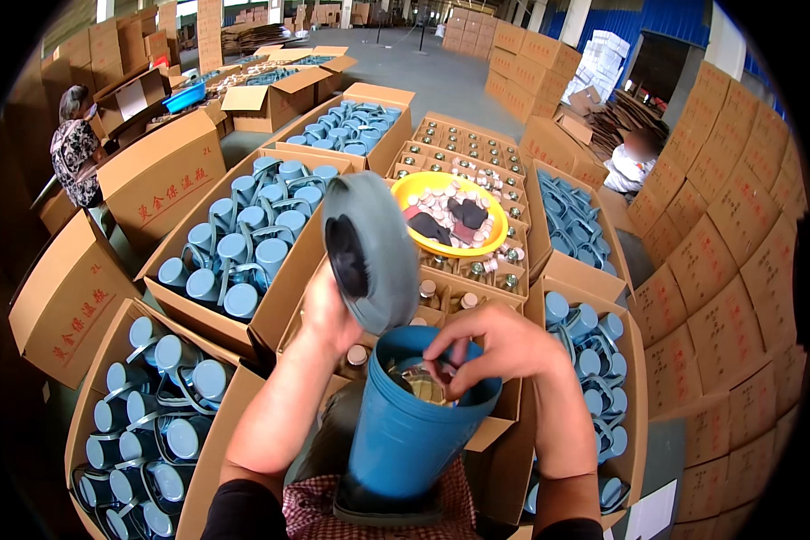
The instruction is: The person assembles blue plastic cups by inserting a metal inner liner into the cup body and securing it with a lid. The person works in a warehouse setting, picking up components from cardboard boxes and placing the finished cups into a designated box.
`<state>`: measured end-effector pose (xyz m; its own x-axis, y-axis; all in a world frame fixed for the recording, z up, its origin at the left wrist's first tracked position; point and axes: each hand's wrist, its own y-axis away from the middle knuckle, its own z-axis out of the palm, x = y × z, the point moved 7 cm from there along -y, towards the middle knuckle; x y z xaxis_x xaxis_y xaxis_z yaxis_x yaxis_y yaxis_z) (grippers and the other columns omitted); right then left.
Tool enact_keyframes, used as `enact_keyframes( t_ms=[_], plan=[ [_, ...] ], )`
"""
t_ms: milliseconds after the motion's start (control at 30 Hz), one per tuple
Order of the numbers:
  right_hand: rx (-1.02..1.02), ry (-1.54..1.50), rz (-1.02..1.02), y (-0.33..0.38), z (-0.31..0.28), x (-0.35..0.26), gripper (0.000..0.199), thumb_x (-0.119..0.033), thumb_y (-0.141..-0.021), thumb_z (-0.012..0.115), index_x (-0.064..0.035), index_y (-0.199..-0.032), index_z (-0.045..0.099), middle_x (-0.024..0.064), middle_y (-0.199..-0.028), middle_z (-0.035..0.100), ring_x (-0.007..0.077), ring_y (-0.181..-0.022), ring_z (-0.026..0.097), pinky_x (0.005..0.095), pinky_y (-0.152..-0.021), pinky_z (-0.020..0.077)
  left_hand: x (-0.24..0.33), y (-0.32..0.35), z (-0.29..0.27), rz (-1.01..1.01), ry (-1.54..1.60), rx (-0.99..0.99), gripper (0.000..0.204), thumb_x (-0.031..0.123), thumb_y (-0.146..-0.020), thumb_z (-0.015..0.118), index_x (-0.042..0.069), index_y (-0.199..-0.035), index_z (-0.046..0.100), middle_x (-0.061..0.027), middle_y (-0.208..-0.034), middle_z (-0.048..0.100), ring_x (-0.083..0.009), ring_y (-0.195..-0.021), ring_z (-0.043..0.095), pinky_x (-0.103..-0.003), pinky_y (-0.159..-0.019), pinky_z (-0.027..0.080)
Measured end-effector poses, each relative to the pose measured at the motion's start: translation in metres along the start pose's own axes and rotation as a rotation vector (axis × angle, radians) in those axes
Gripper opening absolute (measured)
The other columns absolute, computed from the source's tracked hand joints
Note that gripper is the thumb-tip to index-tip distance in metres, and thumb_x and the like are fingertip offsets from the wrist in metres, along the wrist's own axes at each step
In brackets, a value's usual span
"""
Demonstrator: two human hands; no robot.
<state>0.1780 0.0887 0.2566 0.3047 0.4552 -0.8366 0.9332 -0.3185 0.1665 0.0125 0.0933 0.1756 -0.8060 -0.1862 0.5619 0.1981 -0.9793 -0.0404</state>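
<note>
My left hand [328, 315] holds up a round grey base cap [369, 247] with a dark hollow on its inner side, tilted on edge above the work. My right hand [490, 346] rests on the open top of a tall blue plastic flask shell [405, 432], fingers reaching inside onto a shiny silvery glass liner [423, 385]. The shell stands between my forearms, on my lap over a red checked cloth [378, 508].
Open cardboard boxes of blue flask shells [243, 243] surround me left and right. A yellow bowl [445, 214] of small caps sits on boxes of glass liners [463, 148]. Stacked cartons [720, 261] rise at right. One person stands far left [74, 148], another crouches far right [634, 157].
</note>
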Motion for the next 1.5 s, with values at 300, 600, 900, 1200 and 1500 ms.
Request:
enact_keyframes(
  t_ms=[300, 600, 900, 1200, 1500],
  plan=[
    [0.509, -0.362, -0.202, 0.011, -0.009, 0.036, 0.012, -0.003, -0.069, 0.072, 0.0003, -0.08, 0.068, 0.0061, -0.077, 0.067, 0.0125, -0.067, 0.06, 0.0242, -0.064, 0.0477, 0.057, 0.067, 0.019, 0.905, -0.565, 0.203, 0.035, 0.015, -0.075, 0.069, -0.003, -0.103, 0.058, -0.0098, -0.095, 0.063, -0.0161, -0.084, 0.059, -0.028, -0.076, 0.048],
    [0.836, -0.901, -0.663, 0.008, -0.008, 0.081, 0.059, -0.051, -0.091, 0.049, -0.0045, -0.126, 0.039, 0.0203, -0.143, 0.036, 0.0331, -0.131, 0.037, 0.043, -0.106, 0.0316, 0.036, 0.069, 0.088, 0.814, -1.074, -0.466, 0.056, 0.049, -0.068, 0.076, -0.001, -0.093, 0.071, -0.0066, -0.078, 0.058, -0.0162, -0.069, 0.057, -0.026, -0.06, 0.044],
    [0.898, -0.742, -0.753, 0.014, 0.005, 0.085, 0.046, -0.046, -0.093, 0.044, -0.0013, -0.086, 0.053, 0.0164, -0.096, 0.058, 0.03, -0.103, 0.053, 0.0442, -0.098, 0.0361, 0.013, 0.061, 0.088, 0.529, -1.061, -0.664, 0.037, 0.027, -0.064, 0.077, 0.0, -0.09, 0.073, -0.0065, -0.078, 0.059, -0.0163, -0.072, 0.056, -0.026, -0.064, 0.044],
    [1.078, -0.667, -0.673, 0.017, -0.001, 0.08, 0.042, -0.044, -0.093, 0.051, -0.0024, -0.085, 0.049, 0.0124, -0.087, 0.055, 0.0268, -0.091, 0.058, 0.0452, -0.097, 0.0394, 0.018, 0.048, 0.084, 0.596, -1.03, -0.558, 0.029, 0.02, -0.07, 0.072, -0.003, -0.086, 0.072, -0.0082, -0.08, 0.061, -0.0164, -0.074, 0.057, -0.027, -0.067, 0.045],
    [1.112, -0.681, -0.867, 0.029, 0.012, 0.075, 0.034, -0.032, -0.091, 0.058, -0.0018, -0.077, 0.051, 0.0095, -0.08, 0.053, 0.0241, -0.08, 0.056, 0.0441, -0.085, 0.0451, 0.016, 0.057, 0.076, 0.608, -0.925, -0.631, 0.037, 0.031, -0.073, 0.071, -0.005, -0.085, 0.071, -0.0096, -0.078, 0.061, -0.0182, -0.071, 0.057, -0.029, -0.064, 0.045]
  ],
)
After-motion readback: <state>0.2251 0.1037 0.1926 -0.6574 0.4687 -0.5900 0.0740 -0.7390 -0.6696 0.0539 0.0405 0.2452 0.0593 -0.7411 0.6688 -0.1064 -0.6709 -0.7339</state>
